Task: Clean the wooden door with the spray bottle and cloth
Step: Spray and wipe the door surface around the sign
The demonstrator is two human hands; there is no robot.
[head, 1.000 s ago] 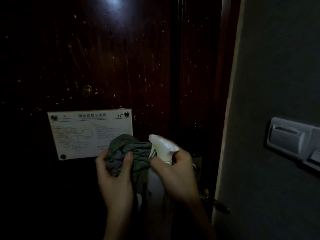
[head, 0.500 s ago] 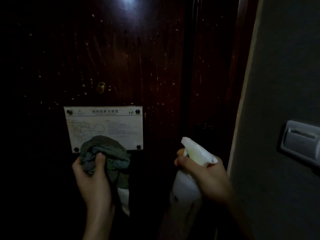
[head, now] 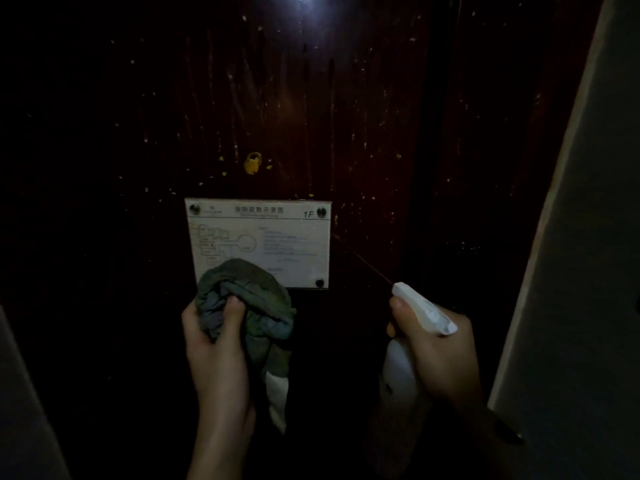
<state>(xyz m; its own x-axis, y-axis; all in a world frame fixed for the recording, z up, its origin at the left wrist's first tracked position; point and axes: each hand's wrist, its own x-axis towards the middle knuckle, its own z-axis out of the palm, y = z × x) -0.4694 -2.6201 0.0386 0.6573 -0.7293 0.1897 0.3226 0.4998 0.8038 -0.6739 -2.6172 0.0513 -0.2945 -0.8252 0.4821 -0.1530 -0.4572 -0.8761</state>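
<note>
A dark wooden door speckled with pale spots fills the view. My left hand grips a bunched grey-green cloth, held just in front of the lower left corner of a white floor-plan sign screwed to the door. My right hand is wrapped round the neck of a white spray bottle, forefinger on the trigger, nozzle aimed up and left at the door. A thin streak runs from the nozzle toward the sign.
A small brass peephole sits above the sign. The door frame and a grey wall stand close on the right. A light glare shows at the top of the door. A dark lever handle pokes out low right.
My hands have moved apart: the cloth went left and the bottle right. The view has shifted left, so the wall switch is out of frame. A spray streak now leaves the nozzle.
</note>
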